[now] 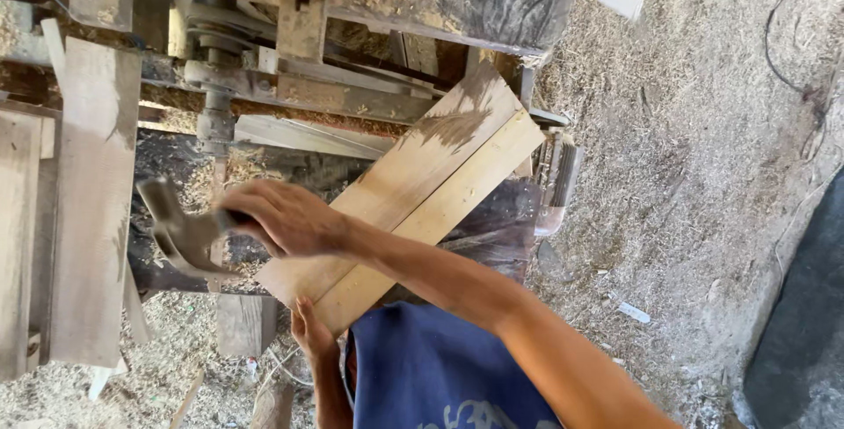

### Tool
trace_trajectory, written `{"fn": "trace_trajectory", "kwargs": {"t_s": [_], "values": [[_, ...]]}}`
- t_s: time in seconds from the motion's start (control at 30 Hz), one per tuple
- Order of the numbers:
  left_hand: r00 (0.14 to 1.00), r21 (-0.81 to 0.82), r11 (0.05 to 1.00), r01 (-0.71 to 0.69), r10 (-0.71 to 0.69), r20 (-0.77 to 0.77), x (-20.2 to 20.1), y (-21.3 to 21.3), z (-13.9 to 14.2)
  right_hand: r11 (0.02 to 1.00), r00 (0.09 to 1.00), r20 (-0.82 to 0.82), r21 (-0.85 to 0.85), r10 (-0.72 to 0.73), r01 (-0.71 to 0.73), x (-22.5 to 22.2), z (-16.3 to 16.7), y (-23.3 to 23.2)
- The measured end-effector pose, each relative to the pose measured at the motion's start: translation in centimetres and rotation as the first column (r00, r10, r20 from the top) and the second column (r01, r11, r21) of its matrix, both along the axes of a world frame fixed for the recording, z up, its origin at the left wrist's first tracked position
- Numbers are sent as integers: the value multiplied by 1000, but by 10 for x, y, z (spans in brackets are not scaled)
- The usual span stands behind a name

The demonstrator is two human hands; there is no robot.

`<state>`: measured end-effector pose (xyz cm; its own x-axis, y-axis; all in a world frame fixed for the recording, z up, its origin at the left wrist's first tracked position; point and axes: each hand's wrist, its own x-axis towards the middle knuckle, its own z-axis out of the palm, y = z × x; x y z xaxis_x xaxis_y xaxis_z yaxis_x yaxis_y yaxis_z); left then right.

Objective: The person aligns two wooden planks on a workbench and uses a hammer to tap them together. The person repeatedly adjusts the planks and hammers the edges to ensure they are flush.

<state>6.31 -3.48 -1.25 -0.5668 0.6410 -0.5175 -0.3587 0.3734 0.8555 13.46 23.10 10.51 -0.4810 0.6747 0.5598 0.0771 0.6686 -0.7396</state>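
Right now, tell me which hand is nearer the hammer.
Right. The right hand grips the hammer by its handle; the left hand rests lower, at the near end of the planks, clear of the hammer.

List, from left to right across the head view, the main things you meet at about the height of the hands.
Upright grey plank → hammer → right hand gripping its handle → pale boards, with the left hand at their near end → sawdust-strewn ground → dark sheet.

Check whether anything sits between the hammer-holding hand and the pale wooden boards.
Nothing visible does. The right hand grips the blurred claw hammer just left of the pale wooden boards, while the left hand touches their near end.
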Motion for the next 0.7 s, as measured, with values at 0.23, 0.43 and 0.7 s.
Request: {"fn": "trace_trajectory", "kwargs": {"t_s": [0.23, 0.43, 0.7], "values": [[990, -82, 993, 84, -93, -109, -15, 1, -7, 225, 874, -247, -961, -419, -163, 163, 29, -70], [978, -101, 991, 93, -110, -180, -13, -5, -4, 389, 726, 493, -623, -478, 679, 324, -1, -44], [958, -304, 951, 49, -131, -255, -10, -2, 3, 359, 541, 697, -409, -470, 839, 376, -35, -22]]}}
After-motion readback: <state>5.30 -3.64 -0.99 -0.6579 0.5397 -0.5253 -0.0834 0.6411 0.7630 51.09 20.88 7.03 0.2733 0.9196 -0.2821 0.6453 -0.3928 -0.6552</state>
